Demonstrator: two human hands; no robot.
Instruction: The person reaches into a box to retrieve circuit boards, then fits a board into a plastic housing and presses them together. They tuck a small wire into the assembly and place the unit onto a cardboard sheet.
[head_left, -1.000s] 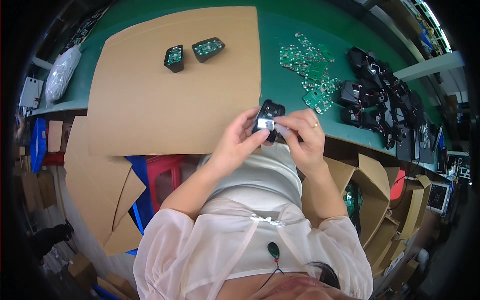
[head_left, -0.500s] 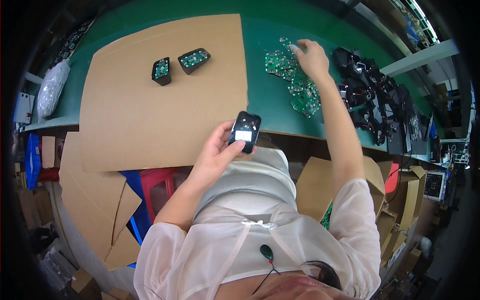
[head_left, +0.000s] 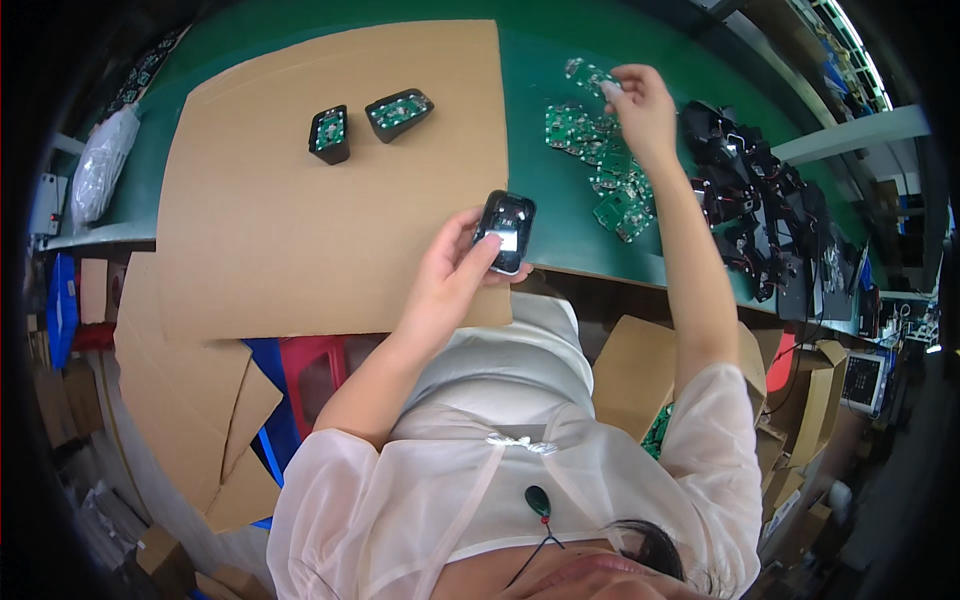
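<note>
My left hand [head_left: 450, 270] is closed around a rounded black plastic casing [head_left: 515, 212], glossy and with a pale rectangle on its face, held over the cardboard's right edge. The thumb lies across the casing. Farther off to the right, my right hand [head_left: 648, 112] pinches a small green circuit board [head_left: 582, 73] between thumb and fingers. Just below that hand spreads a loose heap of circuit boards [head_left: 570, 130] on the green table. Two black housings with green boards in them, one upright [head_left: 333, 155] and one tilted [head_left: 408, 128], stand on the cardboard.
A large cardboard sheet [head_left: 250, 230] covers the left part of the green table [head_left: 570, 240]. Several black plastic parts with wires [head_left: 745, 190] are piled at the right. A wrapped bundle [head_left: 105, 165] lies far left. Open cardboard boxes [head_left: 625, 375] stand below the table edge.
My right hand has drawn a circuit board away from the heap's far end. My left hand has moved slightly up and right, turning the casing a little.
</note>
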